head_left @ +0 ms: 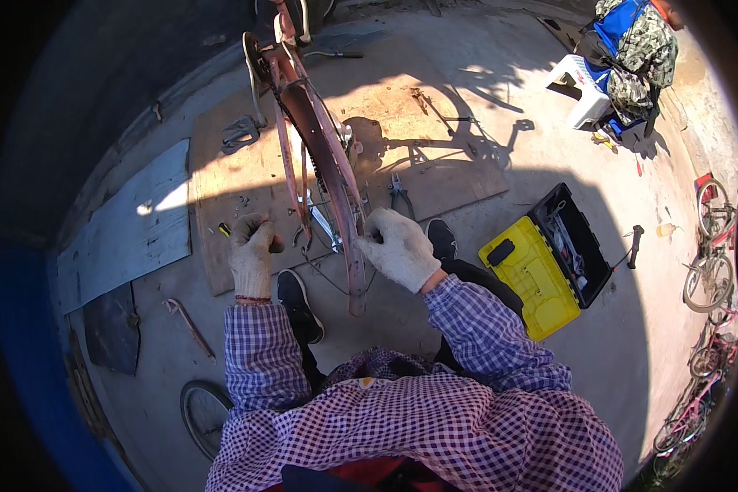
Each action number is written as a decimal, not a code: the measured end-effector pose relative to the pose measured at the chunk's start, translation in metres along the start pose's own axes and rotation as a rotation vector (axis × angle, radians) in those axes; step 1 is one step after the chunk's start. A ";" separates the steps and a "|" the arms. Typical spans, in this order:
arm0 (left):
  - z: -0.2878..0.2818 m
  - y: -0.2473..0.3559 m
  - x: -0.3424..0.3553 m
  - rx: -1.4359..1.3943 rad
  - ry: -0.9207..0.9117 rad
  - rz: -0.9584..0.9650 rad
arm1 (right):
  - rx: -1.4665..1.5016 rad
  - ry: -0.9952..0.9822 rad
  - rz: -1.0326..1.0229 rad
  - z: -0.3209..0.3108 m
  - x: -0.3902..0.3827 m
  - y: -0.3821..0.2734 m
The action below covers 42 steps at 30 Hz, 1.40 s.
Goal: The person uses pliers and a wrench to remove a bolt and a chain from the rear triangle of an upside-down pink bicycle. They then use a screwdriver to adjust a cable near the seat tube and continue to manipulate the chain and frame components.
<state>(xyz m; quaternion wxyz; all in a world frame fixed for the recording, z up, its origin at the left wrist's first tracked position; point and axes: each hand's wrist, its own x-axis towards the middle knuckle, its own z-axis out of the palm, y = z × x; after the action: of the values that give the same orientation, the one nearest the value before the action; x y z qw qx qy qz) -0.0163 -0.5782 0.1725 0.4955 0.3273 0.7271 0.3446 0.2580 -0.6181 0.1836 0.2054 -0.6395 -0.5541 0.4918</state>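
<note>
A worn pink bicycle frame with a long dark mudguard stands before me, with no wheel at its near end. My right hand, in a whitish work glove, is closed at the right side of the frame's near end. Its fingertips touch or nearly touch the metal, and what they pinch is hidden. My left hand, gloved too, is held apart on the frame's left, fingers curled together; I cannot make out anything in them. Between the hands, a silver wrench lies beneath the frame.
Pliers and small loose parts lie on the wooden board. To the right sits an open toolbox with a yellow lid. Farther off are a white stool and a backpack. A wheel rests lower left; bicycles line the right.
</note>
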 end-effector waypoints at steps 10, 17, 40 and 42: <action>-0.001 0.013 -0.012 0.003 0.010 0.056 | -0.148 0.019 0.035 -0.003 -0.001 -0.003; -0.013 0.008 -0.012 -0.096 0.052 0.081 | -0.127 0.176 -0.010 -0.003 0.006 0.013; -0.044 -0.004 -0.007 -0.105 0.176 0.135 | 0.017 0.323 -0.034 -0.005 0.033 0.046; -0.046 -0.004 -0.007 -0.102 0.176 0.141 | 0.037 0.311 -0.050 -0.004 0.033 0.046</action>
<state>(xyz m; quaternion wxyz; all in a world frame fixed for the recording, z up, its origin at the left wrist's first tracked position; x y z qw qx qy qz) -0.0579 -0.5942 0.1854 0.4203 0.3205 0.7245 0.4424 0.2819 -0.6012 0.1349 0.3125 -0.6900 -0.5222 0.3919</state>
